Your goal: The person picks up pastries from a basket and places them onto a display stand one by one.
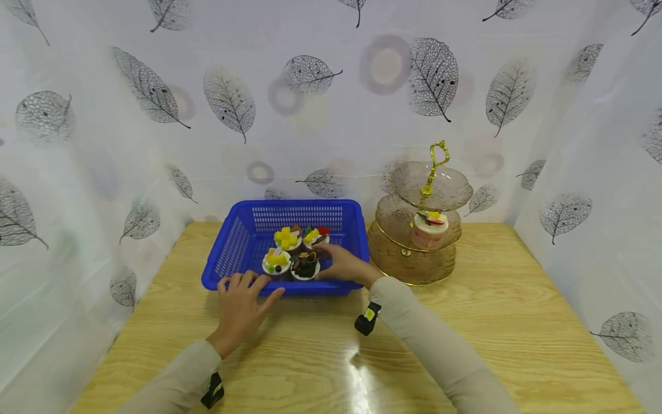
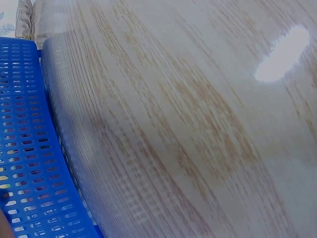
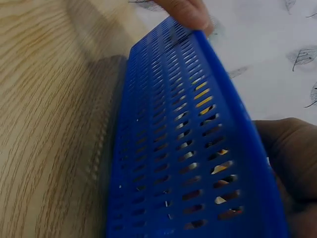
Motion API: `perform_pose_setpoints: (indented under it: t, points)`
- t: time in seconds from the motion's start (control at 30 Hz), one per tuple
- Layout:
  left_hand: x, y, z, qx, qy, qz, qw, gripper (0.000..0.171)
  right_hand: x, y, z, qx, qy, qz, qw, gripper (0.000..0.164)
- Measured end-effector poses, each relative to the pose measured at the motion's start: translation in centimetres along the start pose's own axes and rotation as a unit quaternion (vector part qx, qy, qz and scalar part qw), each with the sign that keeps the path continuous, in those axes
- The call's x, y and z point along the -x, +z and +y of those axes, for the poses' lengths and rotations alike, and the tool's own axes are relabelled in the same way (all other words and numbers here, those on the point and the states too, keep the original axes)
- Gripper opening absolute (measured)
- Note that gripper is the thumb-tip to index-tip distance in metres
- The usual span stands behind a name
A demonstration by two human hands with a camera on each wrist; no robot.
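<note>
A blue plastic basket [image 1: 357, 241] holds several dessert cups, two with yellow fruit, one with red fruit. My left hand [image 1: 242, 307] is at its front left rim, fingers bent over the edge and thumb stretched to the right. In the right wrist view that hand [image 3: 185, 12] shows at the basket's far corner. My right hand [image 1: 343, 264] reaches over the right side, thumb and fingers bent about the right edge of the chocolate-topped dessert cup [image 1: 304, 268]. Behind the basket wall [image 3: 163, 129], the right hand [image 3: 294, 158] appears dark, its fingertips hidden.
Right of the basket stands a three-tier stand [image 1: 414, 261] with gold rims and a gold handle [image 1: 439, 152]. A pink dessert cup [image 1: 430, 230] sits on its middle tier. Leaf-print sheeting [image 1: 331, 115] hangs behind and beside the wooden table [image 1: 310, 351].
</note>
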State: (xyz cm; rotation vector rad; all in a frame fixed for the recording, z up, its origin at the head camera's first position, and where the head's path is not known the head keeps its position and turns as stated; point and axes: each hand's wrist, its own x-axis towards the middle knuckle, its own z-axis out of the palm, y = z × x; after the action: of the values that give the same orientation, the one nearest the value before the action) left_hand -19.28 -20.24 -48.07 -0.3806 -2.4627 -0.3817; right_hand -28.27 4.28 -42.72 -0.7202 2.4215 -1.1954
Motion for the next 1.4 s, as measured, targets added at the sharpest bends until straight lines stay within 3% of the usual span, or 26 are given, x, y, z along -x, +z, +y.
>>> perform_pose_setpoints:
  t: [0.27,0.5,0.83,1.17,1.4]
  points:
    - [0.0,0.0,0.0,-0.004,0.007,0.014,0.9999,0.039,-1.5,0.9,0.7,0.023,0.011,-0.031,0.999,0.077]
    - [0.0,0.1,-0.1,-0.003,0.013,0.013,0.9998,0.043,-2.3,1.4,1.0,0.083,0.010,-0.025,0.996,0.076]
    - [-0.1,-0.1,0.0,-0.003,0.011,0.013,0.9999,0.040,-2.6,1.6,0.7,0.119,-0.005,-0.024,0.993,0.070]
    - [-0.1,-0.2,0.2,-0.003,0.002,-0.006,1.0000,0.041,-2.1,1.3,0.8,0.094,0.006,-0.003,0.996,0.069]
    - [-0.1,-0.3,0.3,-0.001,0.005,0.001,1.0000,0.039,-1.3,0.5,-0.3,0.068,0.037,0.030,0.997,0.075]
